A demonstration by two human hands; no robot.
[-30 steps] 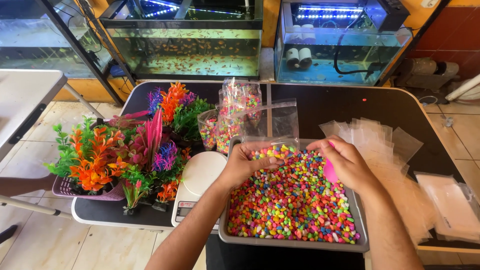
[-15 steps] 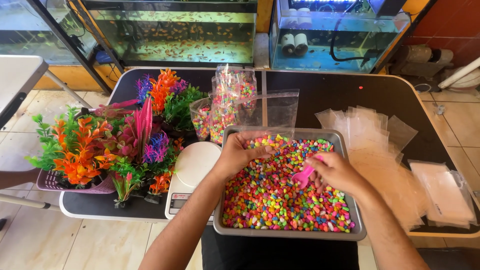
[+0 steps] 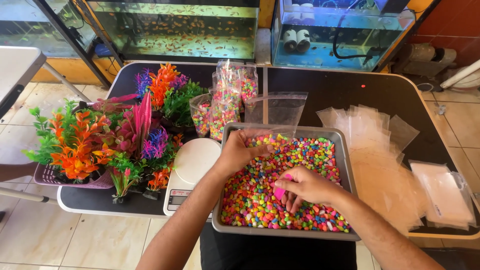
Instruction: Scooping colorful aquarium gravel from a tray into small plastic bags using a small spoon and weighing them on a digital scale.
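The left hand point(image 3: 240, 152) pinches an empty clear zip bag point(image 3: 276, 111) upright at the far rim of the gravel tray point(image 3: 345, 155), mouth low; the right hand point(image 3: 305, 187), curled around a pink scoop point(image 3: 280, 191), digs into the coloured gravel point(image 3: 300, 155) just beside it.

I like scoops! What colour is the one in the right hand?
Pink scoop, in the right hand; head view.

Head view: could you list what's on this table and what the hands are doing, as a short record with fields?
Tray: grey tray full of coloured pebbles
Left hand: holds a clear bag open at the tray's far edge
Right hand: grips a pink scoop in the pebbles
Scale: white scale left of tray
Plants: plastic plants at left
Filled bags: behind the scale
Empty bags: right of tray
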